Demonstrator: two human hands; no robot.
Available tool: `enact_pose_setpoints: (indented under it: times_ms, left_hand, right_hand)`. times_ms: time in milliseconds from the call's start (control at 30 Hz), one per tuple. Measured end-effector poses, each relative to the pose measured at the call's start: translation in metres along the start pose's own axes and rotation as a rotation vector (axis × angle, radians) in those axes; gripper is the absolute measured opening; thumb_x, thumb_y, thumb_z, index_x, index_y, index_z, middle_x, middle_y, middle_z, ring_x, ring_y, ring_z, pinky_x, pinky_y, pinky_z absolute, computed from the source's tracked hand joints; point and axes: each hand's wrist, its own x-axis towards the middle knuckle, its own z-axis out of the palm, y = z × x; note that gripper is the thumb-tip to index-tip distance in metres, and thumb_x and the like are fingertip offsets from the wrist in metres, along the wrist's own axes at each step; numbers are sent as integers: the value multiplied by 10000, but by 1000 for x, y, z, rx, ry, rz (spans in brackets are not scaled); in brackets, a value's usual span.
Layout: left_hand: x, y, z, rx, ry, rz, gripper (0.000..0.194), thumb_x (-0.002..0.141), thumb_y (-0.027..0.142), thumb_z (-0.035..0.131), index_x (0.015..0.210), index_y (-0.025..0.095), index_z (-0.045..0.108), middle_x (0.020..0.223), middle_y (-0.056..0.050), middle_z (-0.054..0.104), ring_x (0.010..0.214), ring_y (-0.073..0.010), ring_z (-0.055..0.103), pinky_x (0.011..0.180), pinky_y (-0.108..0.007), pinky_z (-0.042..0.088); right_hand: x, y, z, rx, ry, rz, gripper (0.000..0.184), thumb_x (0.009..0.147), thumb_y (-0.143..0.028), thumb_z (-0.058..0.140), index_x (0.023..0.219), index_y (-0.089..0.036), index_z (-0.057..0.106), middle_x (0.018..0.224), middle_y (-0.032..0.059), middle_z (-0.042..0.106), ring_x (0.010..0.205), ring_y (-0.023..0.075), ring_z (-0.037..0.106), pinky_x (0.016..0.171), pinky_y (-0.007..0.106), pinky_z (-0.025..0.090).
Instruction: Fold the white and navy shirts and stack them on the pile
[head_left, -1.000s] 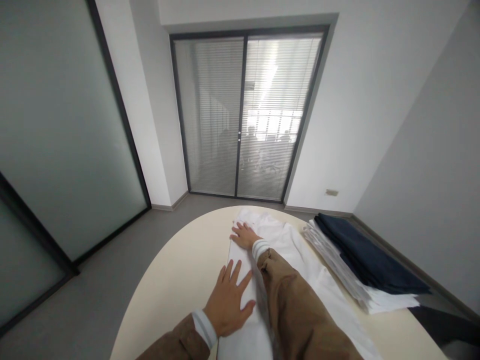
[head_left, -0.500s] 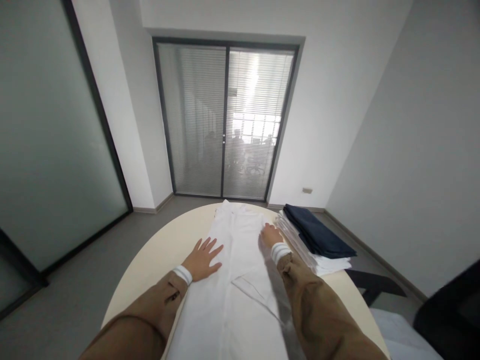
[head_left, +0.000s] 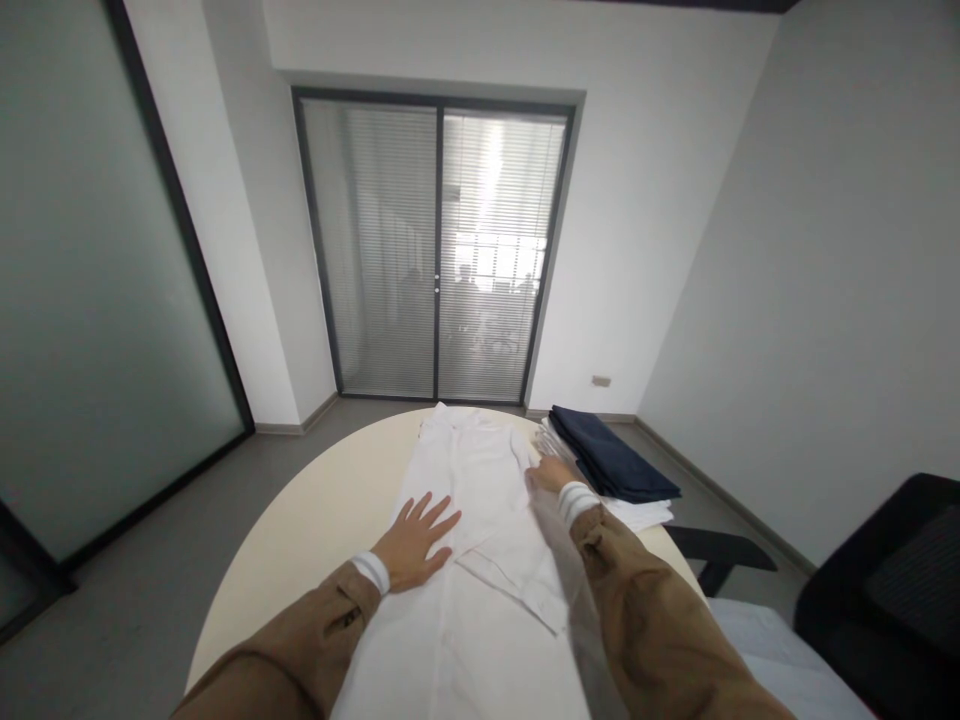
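A white garment (head_left: 480, 500) lies spread lengthwise down the middle of a cream oval table (head_left: 315, 520). My left hand (head_left: 416, 540) rests flat on the garment's left side, fingers spread. At the garment's right edge, my right hand (head_left: 549, 473) lies palm down with its fingers pointing left; nothing shows in it. Both arms wear brown sleeves with white striped cuffs.
A stack of folded clothes, dark navy (head_left: 611, 465) on top of white pieces, sits at the table's right, just beyond my right hand. A black chair (head_left: 885, 590) stands at the right. Glass doors with blinds (head_left: 435, 250) face me, and a frosted glass wall is on the left.
The view has swung right and pulled back. My right hand moved from the garment's left edge to its right edge. My left hand stays flat on the left side.
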Motion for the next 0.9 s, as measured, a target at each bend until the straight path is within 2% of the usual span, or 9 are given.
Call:
enact_pose_setpoints:
  times_ms: [133, 200, 267, 367, 467, 567, 700, 800, 900]
  left_hand:
    - [0, 0, 0, 2, 0, -6, 614, 983, 503, 387, 1560, 365, 229, 1644, -17, 176, 1501, -358, 133, 1175, -635, 143]
    - [0, 1, 0, -5, -4, -5, 621, 981, 509, 388, 1562, 361, 224, 1645, -18, 170, 1502, -358, 130, 1176, -636, 134]
    - [-1, 1, 0, -9, 0, -1, 624, 981, 508, 388, 1563, 354, 226, 1646, -22, 168, 1502, -357, 127, 1178, -635, 127]
    - [-1, 1, -1, -14, 11, 7, 638, 975, 503, 399, 1566, 333, 226, 1647, -28, 172, 1504, -350, 122, 1184, -624, 118]
    - [-1, 0, -2, -29, 9, 8, 680, 964, 505, 412, 1573, 279, 214, 1645, -49, 182, 1509, -337, 108, 1197, -601, 114]
    - [-2, 0, -2, -43, 12, 3, 737, 944, 485, 436, 1581, 220, 178, 1641, -74, 192, 1511, -329, 97, 1206, -582, 110]
    - [-2, 0, -4, -87, 58, 66, 782, 902, 390, 498, 1584, 232, 150, 1615, -88, 268, 1489, -320, 196, 1201, -574, 154]
    - [-2, 3, -13, -119, 113, 213, 622, 882, 285, 524, 1490, 326, 397, 1541, -70, 390, 1400, -286, 366, 1176, -520, 258]
    - [-3, 13, -27, -133, 128, 337, 472, 844, 288, 611, 1310, 357, 602, 1438, -54, 486, 1295, -268, 459, 1120, -442, 352]
  right_hand:
    - [6, -30, -15, 37, -138, -3, 264, 848, -309, 660, 979, -80, 672, 987, 199, 712, 886, 248, 693, 786, 360, 533]
    - [8, -51, -19, 84, -209, -27, 251, 832, -324, 676, 902, -83, 667, 864, 186, 718, 743, 235, 693, 671, 324, 533]
    - [9, -72, -18, 148, -289, -53, 224, 819, -313, 686, 853, -93, 655, 719, 130, 701, 613, 203, 667, 578, 289, 521]
    - [6, -99, -7, 248, -391, -79, 170, 825, -269, 677, 856, -108, 636, 596, 61, 658, 537, 169, 642, 526, 249, 520]
    - [-1, -115, 13, 317, -445, -70, 116, 858, -218, 630, 909, -116, 611, 602, 48, 662, 541, 159, 650, 532, 241, 536]
    - [-8, -119, 33, 341, -467, -47, 142, 877, -155, 578, 1015, -121, 578, 652, 45, 678, 552, 149, 654, 550, 244, 543]
    - [-15, -111, 45, 329, -486, -78, 354, 866, -120, 564, 1213, -140, 497, 717, 20, 688, 575, 134, 641, 557, 235, 531]
    - [-22, -101, 45, 289, -477, -176, 527, 831, -157, 620, 1330, -154, 448, 744, 2, 682, 594, 127, 619, 589, 230, 511]
    - [-29, -92, 45, 218, -413, -343, 734, 785, -116, 642, 1458, -209, 365, 812, -4, 685, 698, 129, 628, 707, 232, 481]
